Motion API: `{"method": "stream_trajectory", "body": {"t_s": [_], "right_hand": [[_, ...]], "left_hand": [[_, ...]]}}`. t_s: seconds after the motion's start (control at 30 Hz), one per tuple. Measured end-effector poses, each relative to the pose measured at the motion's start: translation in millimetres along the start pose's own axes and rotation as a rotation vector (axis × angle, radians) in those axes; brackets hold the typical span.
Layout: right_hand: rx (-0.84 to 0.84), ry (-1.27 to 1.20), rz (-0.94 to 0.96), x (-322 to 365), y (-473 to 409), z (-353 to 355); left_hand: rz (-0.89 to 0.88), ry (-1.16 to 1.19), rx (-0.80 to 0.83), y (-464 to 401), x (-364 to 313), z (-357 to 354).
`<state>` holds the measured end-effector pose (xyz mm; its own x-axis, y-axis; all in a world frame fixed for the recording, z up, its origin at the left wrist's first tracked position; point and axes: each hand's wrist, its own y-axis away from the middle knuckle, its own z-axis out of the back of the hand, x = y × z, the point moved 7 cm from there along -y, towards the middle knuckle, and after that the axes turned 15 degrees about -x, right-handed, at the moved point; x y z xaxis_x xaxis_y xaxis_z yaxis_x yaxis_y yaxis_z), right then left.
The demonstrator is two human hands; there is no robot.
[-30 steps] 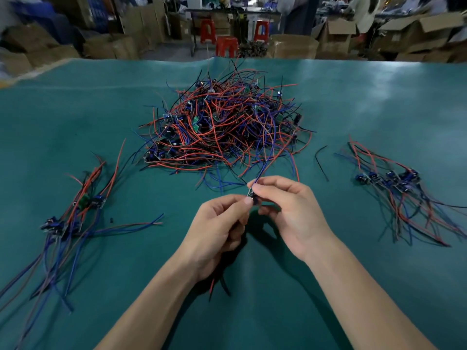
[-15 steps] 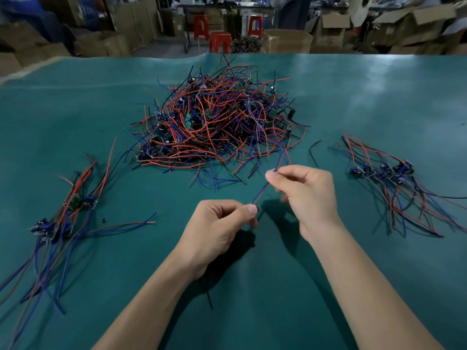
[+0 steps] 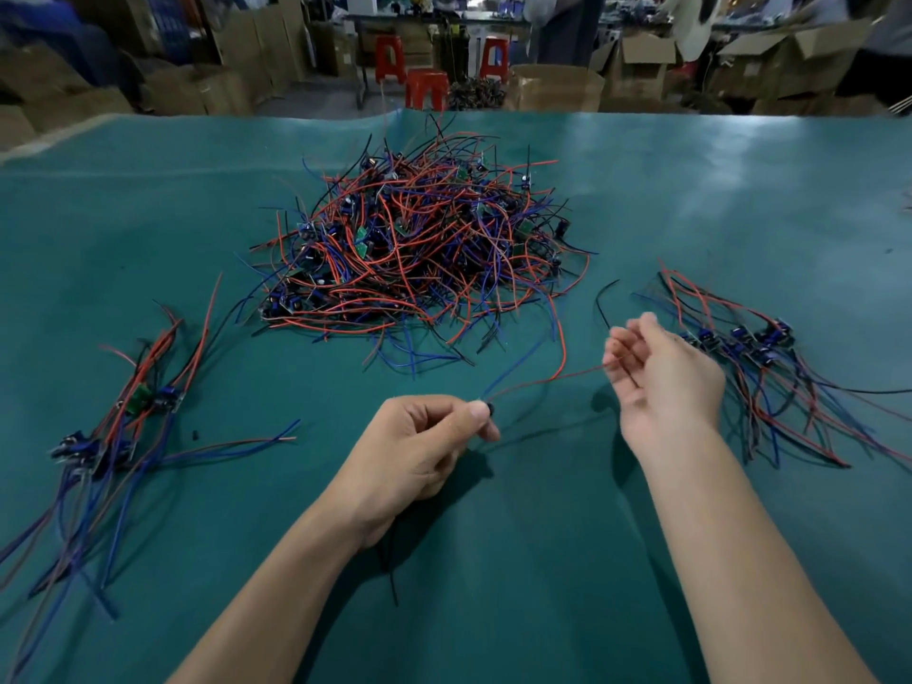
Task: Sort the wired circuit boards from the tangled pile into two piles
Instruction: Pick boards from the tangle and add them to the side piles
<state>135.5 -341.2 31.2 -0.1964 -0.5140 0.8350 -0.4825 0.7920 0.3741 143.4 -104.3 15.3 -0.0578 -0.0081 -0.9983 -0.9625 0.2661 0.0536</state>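
Head view looks down on a teal table point(image 3: 740, 199) with the tangled pile point(image 3: 419, 259) of red, blue and black leads at centre, a sorted left pile point(image 3: 113, 417) and a sorted right pile point(image 3: 750, 348) well apart to either side. Between them, near the front, the left hand point(image 3: 419, 451) pinches one small wired circuit board point(image 3: 486, 408) between thumb and forefinger, fingers curled close around it. Its red wire point(image 3: 548, 380) runs across to the right hand point(image 3: 661, 382), whose fingers are loosely bent with the wire crossing them (whether they actually nip it I cannot tell). A blue lead trails back toward the heap.

Judging by its look, the board is light and rigid, while the leads are thin, limp and prone to snagging on neighbours. The board edge seems the sound place to hold; pulling by a wire likely strains the solder joint and drags other pieces along.
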Motion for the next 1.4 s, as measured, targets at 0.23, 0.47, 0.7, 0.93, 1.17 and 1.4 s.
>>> {"method": "stream_trajectory", "body": {"t_s": [0.23, 0.47, 0.7, 0.93, 1.17, 1.4], "right_hand": [[0.419, 0.383, -0.043, -44, 56, -34], [0.791, 0.636, 0.355, -47, 88, -44], [0.819, 0.552, 0.381, -29, 86, -44], [0.447, 0.287, -0.084, -24, 50, -29], [0.188, 0.031, -0.224, -1, 29, -12], [0.696, -0.007, 0.214, 86, 129, -86]], "left_hand": [[0.021, 0.215, -0.132, -6, 0, 6], [0.022, 0.148, -0.153, -3, -2, 7], [0.021, 0.151, -0.064, 0, -6, 2], [0.009, 0.057, 0.059, 4, -7, -6], [-0.017, -0.036, 0.162, 8, -9, -11], [-0.073, -0.161, 0.01, 0, -4, -6]]}}
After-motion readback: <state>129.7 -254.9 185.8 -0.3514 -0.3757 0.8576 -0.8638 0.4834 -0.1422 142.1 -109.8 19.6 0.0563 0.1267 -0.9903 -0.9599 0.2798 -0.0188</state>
